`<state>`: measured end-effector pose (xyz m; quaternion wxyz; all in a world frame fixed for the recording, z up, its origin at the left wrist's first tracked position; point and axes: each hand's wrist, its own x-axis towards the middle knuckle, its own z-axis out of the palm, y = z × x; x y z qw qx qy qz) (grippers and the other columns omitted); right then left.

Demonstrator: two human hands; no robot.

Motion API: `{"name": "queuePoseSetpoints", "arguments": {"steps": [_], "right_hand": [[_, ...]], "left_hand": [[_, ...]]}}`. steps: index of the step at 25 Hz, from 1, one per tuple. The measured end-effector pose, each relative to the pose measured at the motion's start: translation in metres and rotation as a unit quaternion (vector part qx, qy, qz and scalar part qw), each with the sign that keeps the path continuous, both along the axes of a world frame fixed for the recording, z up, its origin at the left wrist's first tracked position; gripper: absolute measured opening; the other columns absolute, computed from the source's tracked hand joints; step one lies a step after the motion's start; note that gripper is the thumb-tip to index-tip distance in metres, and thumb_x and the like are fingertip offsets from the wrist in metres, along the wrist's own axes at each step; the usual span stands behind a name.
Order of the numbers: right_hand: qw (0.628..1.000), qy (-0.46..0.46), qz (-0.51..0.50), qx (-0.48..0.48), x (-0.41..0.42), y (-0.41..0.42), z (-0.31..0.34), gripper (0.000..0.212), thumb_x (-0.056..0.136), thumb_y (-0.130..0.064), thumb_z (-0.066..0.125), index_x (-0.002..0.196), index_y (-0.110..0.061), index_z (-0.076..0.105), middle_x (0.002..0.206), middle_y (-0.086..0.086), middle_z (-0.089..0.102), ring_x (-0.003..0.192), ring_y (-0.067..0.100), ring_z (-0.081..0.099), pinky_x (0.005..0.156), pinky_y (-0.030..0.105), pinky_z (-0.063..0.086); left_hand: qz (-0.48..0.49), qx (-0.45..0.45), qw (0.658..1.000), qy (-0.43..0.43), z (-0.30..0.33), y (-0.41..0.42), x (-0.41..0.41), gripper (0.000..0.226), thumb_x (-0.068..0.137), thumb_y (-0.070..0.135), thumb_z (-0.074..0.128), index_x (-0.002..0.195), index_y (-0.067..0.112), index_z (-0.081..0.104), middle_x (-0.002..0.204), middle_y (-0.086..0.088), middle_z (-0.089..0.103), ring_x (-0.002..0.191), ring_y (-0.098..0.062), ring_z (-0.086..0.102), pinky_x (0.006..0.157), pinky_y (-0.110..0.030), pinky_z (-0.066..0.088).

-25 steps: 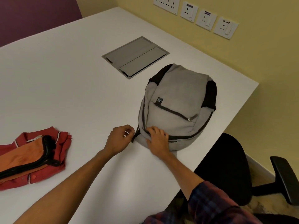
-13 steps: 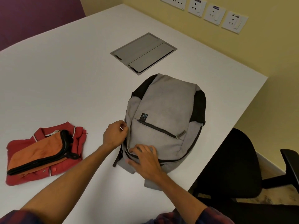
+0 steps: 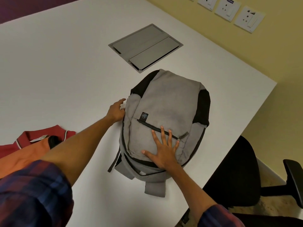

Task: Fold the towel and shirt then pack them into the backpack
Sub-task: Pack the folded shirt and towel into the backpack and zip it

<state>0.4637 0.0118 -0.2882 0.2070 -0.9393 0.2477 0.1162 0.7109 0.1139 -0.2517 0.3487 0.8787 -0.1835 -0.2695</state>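
Observation:
A grey backpack with black trim lies flat on the white table, front pocket up. My left hand is at the bag's left edge, where its fingers pinch the main zipper's pull. A dark gap runs along the zipper line below that hand. Palm down with fingers spread, my right hand presses on the front pocket. At the left, a folded red shirt has a folded orange towel on top. My left arm hides part of both.
A grey flap panel is set into the table behind the backpack. Wall sockets line the yellow wall. A black office chair stands off the table's right edge, close to the bag.
My left hand has slid up the bag's left side with the zipper pull. My right hand has moved from the bag's near end onto the front pocket and flattened.

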Motion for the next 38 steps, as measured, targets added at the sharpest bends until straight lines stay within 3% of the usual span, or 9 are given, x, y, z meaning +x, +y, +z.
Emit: {"name": "queuePoseSetpoints", "arguments": {"steps": [7, 11, 15, 18, 22, 29, 31, 35, 38], "right_hand": [[0.999, -0.023, 0.027, 0.0, 0.025, -0.034, -0.003, 0.092, 0.073, -0.087, 0.03, 0.15, -0.047, -0.003, 0.158, -0.011, -0.025, 0.142, 0.021, -0.032, 0.108, 0.067, -0.013], [0.995, -0.057, -0.03, -0.072, 0.034, -0.022, 0.012, 0.076, 0.083, -0.075, 0.038, 0.146, -0.034, 0.034, 0.16, 0.004, 0.019, 0.147, 0.033, 0.012, 0.112, 0.063, 0.01], [0.981, -0.184, -0.03, -0.044, 0.06, 0.007, 0.044, 0.056, 0.09, -0.052, 0.052, 0.134, -0.017, 0.049, 0.131, 0.006, 0.055, 0.117, 0.023, 0.054, 0.098, 0.04, 0.044], [0.983, -0.132, 0.016, 0.129, 0.073, 0.03, 0.05, 0.063, 0.095, -0.051, 0.048, 0.147, -0.021, 0.033, 0.144, 0.01, 0.045, 0.13, 0.025, 0.044, 0.107, 0.043, 0.04], [0.988, -0.018, 0.052, 0.145, 0.081, 0.048, 0.035, 0.061, 0.099, -0.051, 0.034, 0.153, -0.034, 0.01, 0.161, 0.013, 0.011, 0.147, 0.032, 0.015, 0.118, 0.048, 0.023], [0.972, -0.028, 0.018, 0.232, 0.088, 0.042, 0.044, 0.053, 0.104, -0.038, 0.027, 0.153, -0.021, 0.018, 0.16, 0.008, 0.018, 0.146, 0.025, 0.02, 0.116, 0.039, 0.022], [0.971, -0.093, 0.001, 0.219, 0.072, 0.043, 0.054, 0.049, 0.103, -0.038, 0.035, 0.145, -0.013, 0.037, 0.148, 0.007, 0.042, 0.134, 0.02, 0.04, 0.11, 0.033, 0.033], [0.977, -0.139, -0.075, 0.14, 0.03, 0.068, 0.059, 0.047, 0.097, -0.046, 0.049, 0.074, -0.009, 0.067, 0.065, 0.004, 0.064, 0.058, 0.015, 0.057, 0.056, 0.029, 0.046], [0.941, -0.09, -0.169, 0.28, 0.027, 0.076, 0.055, 0.048, 0.091, -0.05, 0.056, 0.06, -0.016, 0.069, 0.057, -0.002, 0.066, 0.058, 0.014, 0.064, 0.064, 0.03, 0.054]], "left_hand": [[0.036, -0.008, 0.999, -0.032, -0.01, -0.025, 0.037, 0.027, 0.099, 0.019, 0.047, 0.119, 0.003, 0.056, 0.118, -0.018, 0.062, 0.108, -0.033, 0.058, 0.089, -0.036, 0.045], [-0.038, 0.108, 0.976, -0.185, -0.003, -0.011, 0.048, 0.027, 0.101, 0.025, 0.042, 0.116, 0.012, 0.06, 0.106, -0.013, 0.067, 0.091, -0.032, 0.061, 0.071, -0.036, 0.045], [-0.095, 0.155, 0.939, -0.292, 0.015, 0.007, 0.039, 0.029, 0.1, 0.022, 0.042, 0.114, 0.011, 0.065, 0.102, -0.012, 0.069, 0.09, -0.032, 0.063, 0.064, -0.031, 0.033], [-0.129, 0.182, 0.917, -0.33, 0.017, 0.026, 0.018, 0.028, 0.099, 0.022, 0.042, 0.102, 0.01, 0.067, 0.092, -0.01, 0.069, 0.078, -0.028, 0.063, 0.059, -0.029, 0.031], [-0.169, 0.214, 0.906, -0.325, 0.022, 0.058, -0.027, 0.023, 0.097, 0.024, 0.045, 0.087, 0.012, 0.061, 0.082, -0.004, 0.065, 0.064, -0.023, 0.055, 0.056, -0.028, 0.032], [-0.212, 0.154, 0.919, -0.296, 0.018, 0.09, -0.14, 0.017, 0.083, 0.019, 0.062, 0.068, 0.014, 0.059, 0.062, -0.002, 0.063, 0.052, -0.023, 0.06, 0.046, -0.025, 0.036], [-0.149, 0.13, 0.945, -0.262, 0.016, 0.092, -0.155, 0.02, 0.091, 0.026, 0.055, 0.076, 0.015, 0.064, 0.07, -0.001, 0.067, 0.062, -0.024, 0.063, 0.051, -0.026, 0.037], [-0.035, 0.06, 0.978, -0.195, 0.02, 0.094, -0.159, 0.024, 0.094, 0.036, 0.054, 0.091, 0.019, 0.072, 0.075, 0.0, 0.073, 0.069, -0.021, 0.066, 0.062, -0.033, 0.053], [-0.056, 0.023, 0.983, -0.174, 0.02, 0.099, -0.164, 0.024, 0.089, 0.038, 0.056, 0.094, 0.022, 0.073, 0.075, 0.003, 0.072, 0.066, -0.015, 0.065, 0.064, -0.036, 0.056]]}}
